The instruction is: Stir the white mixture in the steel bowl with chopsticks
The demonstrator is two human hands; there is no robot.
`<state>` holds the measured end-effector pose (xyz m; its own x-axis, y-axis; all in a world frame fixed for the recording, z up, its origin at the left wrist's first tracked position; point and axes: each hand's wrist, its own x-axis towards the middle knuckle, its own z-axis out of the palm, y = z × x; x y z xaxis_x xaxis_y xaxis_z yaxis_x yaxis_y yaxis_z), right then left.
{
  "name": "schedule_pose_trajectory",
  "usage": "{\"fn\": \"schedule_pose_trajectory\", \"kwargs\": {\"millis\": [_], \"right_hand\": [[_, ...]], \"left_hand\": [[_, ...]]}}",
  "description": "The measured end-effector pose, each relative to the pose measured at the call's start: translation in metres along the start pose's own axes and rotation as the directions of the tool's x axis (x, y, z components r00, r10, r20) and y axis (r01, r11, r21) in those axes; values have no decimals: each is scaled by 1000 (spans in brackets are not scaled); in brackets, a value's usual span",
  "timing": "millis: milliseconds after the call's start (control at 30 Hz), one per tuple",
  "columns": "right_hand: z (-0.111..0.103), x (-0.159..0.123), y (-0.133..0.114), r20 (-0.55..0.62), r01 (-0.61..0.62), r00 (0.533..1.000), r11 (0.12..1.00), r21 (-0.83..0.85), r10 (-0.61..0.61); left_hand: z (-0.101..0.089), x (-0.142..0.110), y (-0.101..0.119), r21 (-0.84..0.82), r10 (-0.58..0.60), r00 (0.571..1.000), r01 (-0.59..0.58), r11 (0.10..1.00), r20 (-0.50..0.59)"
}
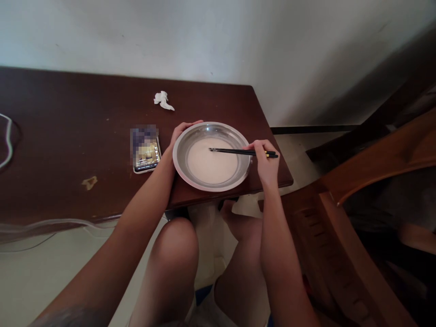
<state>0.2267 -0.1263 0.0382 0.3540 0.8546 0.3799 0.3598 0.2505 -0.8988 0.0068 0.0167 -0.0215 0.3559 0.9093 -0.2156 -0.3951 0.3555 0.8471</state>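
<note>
Bowl (pixel 207 131) is metal as I see it, smooth with shiny inner sides. Liquid (pixel 211 168) in it: smooth surface. Chopsticks (pixel 228 151): plastic or lacquer, can't tell from my end, slight sheen. Tabletop (pixel 85 104): glossy wood, one dull patch (pixel 89 183). Tissue (pixel 163 100): crumpled matt paper. Chair (pixel 354 245): varnished wood. Room wall (pixel 170 41): matt.
</note>
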Motion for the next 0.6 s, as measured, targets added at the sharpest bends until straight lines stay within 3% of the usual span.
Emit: {"fn": "schedule_pose_trajectory", "kwargs": {"millis": [67,133,267,333,500,600], "right_hand": [[-3,1,3,-96,-29,995,999,30,32],[-4,0,5,-103,-58,993,996,68,65],[1,-2,-1,111,-51,993,997,63,44],[2,-2,-3,146,-5,989,1000,12,3],[-4,1,2,-77,-39,996,998,41,42],[-3,-1,3,-16,-87,996,989,115,90]], "left_hand": [[0,1,0,-5,-5,1000,5,1000,-3],[-1,1,0,-1,1,1000,-1,1000,-9],[2,-1,1,6,2,1000,-2,1000,-7],[3,-3,2,5,-2,1000,2,1000,-6],[5,-5,3,55,8,999,-5,998,-51],[5,-5,3,41,6,999,-5,999,-36]]}}
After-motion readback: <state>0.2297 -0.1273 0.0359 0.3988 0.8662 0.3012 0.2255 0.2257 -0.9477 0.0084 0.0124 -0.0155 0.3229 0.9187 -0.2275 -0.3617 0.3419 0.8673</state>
